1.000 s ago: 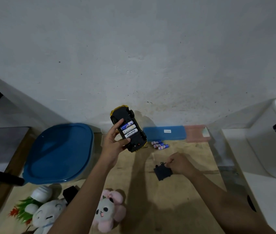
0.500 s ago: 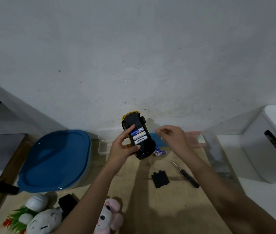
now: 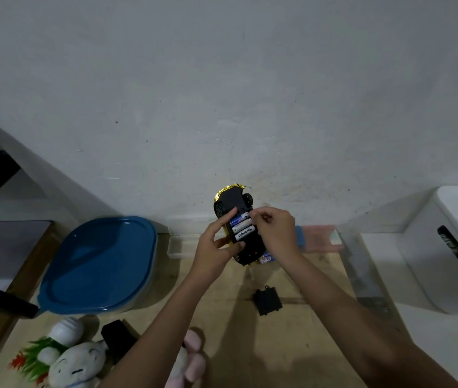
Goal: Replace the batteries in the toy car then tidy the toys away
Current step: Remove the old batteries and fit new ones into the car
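Head view gives me the toy car (image 3: 232, 201) turned belly up and held between my two hands, its nose pointing away from me; my left hand (image 3: 213, 245) grips it from the left side, fingers curled around the body and the index finger laid along the edge of the open battery bay. Three batteries (image 3: 243, 230) lie side by side in the bay; my right hand (image 3: 274, 231) is at their right ends, with the fingertips drawn together at the farthest one; whether the pinch has really caught the cell, I cannot tell.

For this step I think the good way is to hold the car firm and level with the left hand, so that nothing rolls out; then to push the cell toward its spring end and lift the free end, not to pull it straight up; the contacts are probably thin and could bend. I should check the plus and minus marks before any cell goes in.

Loose batteries (image 3: 266, 259) lie just under my right wrist; old and new must not get mixed. The black cover (image 3: 267, 301) lies nearer to me, below my right forearm; plush toys (image 3: 76, 365) sit beside my left elbow, near the blue-lidded container (image 3: 96, 264), for the tidying later.
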